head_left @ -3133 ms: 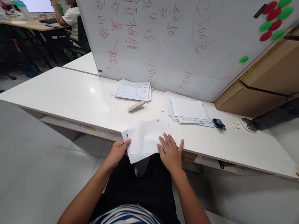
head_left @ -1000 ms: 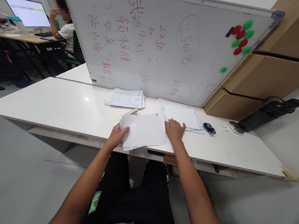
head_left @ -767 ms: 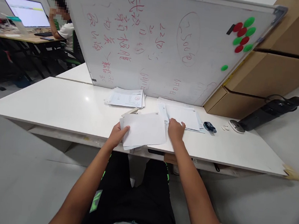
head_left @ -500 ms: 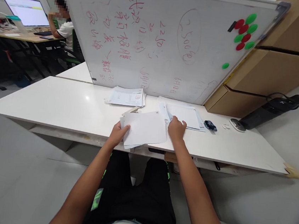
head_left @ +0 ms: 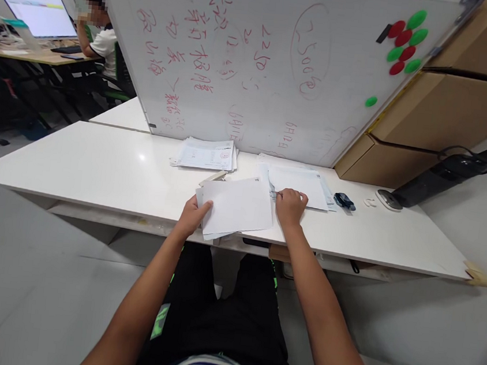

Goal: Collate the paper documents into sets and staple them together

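My left hand (head_left: 193, 216) is closed on the left edge of a few white paper sheets (head_left: 237, 208), its thumb on top. These sheets are slightly fanned and tilted above the desk's front edge. My right hand (head_left: 291, 206) is closed at the left front corner of a second paper stack (head_left: 302, 183), pinching a sheet whose edge curls up beside the fingers. The fingertips are partly hidden. Behind the left-hand sheets lies a slim beige object (head_left: 213, 178), partly covered. A third pile of printed papers (head_left: 206, 154), with a red stamp on top, rests farther back.
A whiteboard (head_left: 255, 108) with red writing and magnets stands behind the white desk (head_left: 97, 170). To the right are a dark blue item (head_left: 344, 202), a computer mouse (head_left: 388, 200), a black bottle (head_left: 444, 177) and cardboard boxes (head_left: 451, 111). A person (head_left: 104, 43) sits far left.
My right hand's fingers have curled in closer at the right stack's edge. My left hand keeps its hold on the sheets. The whole view has shifted slightly.
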Available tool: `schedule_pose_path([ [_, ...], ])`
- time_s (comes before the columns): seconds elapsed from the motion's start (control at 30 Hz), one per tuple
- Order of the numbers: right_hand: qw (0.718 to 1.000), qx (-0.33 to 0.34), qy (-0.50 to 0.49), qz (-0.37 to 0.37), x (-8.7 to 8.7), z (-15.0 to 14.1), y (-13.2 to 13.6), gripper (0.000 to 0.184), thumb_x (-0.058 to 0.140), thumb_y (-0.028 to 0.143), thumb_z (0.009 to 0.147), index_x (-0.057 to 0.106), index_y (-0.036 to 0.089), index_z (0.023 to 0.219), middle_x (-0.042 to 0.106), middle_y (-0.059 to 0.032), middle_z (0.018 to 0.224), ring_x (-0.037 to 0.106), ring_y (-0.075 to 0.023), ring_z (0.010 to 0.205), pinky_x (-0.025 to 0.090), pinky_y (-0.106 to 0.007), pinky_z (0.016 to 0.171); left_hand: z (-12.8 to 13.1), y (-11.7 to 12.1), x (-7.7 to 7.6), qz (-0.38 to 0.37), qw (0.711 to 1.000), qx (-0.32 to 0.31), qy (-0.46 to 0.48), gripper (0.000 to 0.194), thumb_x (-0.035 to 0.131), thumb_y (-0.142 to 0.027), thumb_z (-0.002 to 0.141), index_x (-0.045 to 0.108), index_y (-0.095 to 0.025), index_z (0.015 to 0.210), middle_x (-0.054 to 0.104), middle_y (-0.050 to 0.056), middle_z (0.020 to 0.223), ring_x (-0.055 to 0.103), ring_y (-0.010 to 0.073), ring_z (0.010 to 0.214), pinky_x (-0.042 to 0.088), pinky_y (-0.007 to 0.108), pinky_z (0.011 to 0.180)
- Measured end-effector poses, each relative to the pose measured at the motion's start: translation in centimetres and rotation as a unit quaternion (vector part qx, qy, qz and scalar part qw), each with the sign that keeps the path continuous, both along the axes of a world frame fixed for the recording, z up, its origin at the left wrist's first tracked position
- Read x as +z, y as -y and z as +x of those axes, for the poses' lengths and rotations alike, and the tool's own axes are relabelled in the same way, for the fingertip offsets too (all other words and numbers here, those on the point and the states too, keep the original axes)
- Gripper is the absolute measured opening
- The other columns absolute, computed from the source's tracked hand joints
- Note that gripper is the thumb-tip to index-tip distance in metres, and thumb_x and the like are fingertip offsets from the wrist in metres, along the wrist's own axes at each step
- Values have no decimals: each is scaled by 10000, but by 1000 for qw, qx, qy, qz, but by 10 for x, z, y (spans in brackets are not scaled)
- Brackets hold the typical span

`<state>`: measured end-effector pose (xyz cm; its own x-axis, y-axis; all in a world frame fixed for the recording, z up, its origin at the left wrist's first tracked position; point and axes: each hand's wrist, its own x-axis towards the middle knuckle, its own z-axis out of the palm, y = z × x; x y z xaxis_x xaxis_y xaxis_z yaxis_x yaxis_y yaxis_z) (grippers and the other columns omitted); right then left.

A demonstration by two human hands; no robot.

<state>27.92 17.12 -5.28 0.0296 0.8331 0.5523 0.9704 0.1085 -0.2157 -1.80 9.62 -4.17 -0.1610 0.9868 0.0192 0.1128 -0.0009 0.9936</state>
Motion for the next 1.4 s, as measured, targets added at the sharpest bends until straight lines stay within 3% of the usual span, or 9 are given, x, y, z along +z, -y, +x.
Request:
schedule_pose_path([
  [0.23,1000,2,8,-21,1,1,1,208,454,260,912,568,179,757,655,-72,787,552,-213,816,282,-357,865,0,1,2,-4,1000,4,-18,517,643,-476,748,614,-124,1125,689,115,1111,634,275,1015,518,356,819],
  [0.4,1000,-9,20,-6,3,0,0,314,457,361,933,538,188,684,629,-60,715,533,-205,742,286,-343,790,0,1,2,-2,1000,4,-23,499,634,-474,752,616,-135,1117,686,110,1116,633,276,1015,522,357,810],
  [0.67,995,41,76,-56,5,2,-1,528,217,423,1016,545,181,680,590,-39,643,514,-174,667,274,-302,702,2,1,3,5,1000,4,-5,492,641,-463,747,621,-128,1106,689,113,1100,631,281,1008,516,371,821],
  [0.77,990,46,124,-55,20,5,-19,558,197,442,1015,578,169,713,610,-55,673,513,-180,683,252,-311,685,3,1,6,-2,1000,0,-9,487,646,-448,737,624,-124,1101,690,113,1098,633,282,1003,516,377,824],
  [0.93,959,141,241,-35,62,12,-71,569,251,498,995,636,138,778,649,-117,768,514,-203,764,237,-331,698,5,-1,8,-4,1000,-8,-15,464,628,-390,758,621,-122,1137,693,108,1109,640,272,1001,520,364,824],
  [1.03,942,192,269,-58,67,15,-84,555,292,513,982,624,137,745,644,-123,762,512,-205,767,234,-325,678,5,-2,7,3,999,1,-38,427,605,-340,785,621,-131,1157,690,103,1128,639,261,1012,519,356,840],
  [1.13,953,201,208,-94,51,18,-77,522,314,512,973,575,159,691,617,-98,719,492,-186,706,230,-310,632,5,-2,6,5,998,9,-58,394,593,-298,792,627,-140,1152,692,90,1132,640,245,1014,517,343,854],
  [1.23,975,166,23,-143,32,20,-63,544,275,576,955,475,197,620,533,-24,615,423,-149,598,237,-286,581,5,-2,4,10,998,5,-57,375,586,-286,798,632,-145,1142,696,83,1121,647,235,998,524,334,838],
  [1.4,943,137,-226,-200,19,21,-52,601,299,745,850,391,218,577,409,33,517,359,-130,558,266,-268,550,5,-2,4,12,998,-2,-54,365,588,-299,801,638,-145,1127,701,84,1104,652,235,983,530,332,820],
])
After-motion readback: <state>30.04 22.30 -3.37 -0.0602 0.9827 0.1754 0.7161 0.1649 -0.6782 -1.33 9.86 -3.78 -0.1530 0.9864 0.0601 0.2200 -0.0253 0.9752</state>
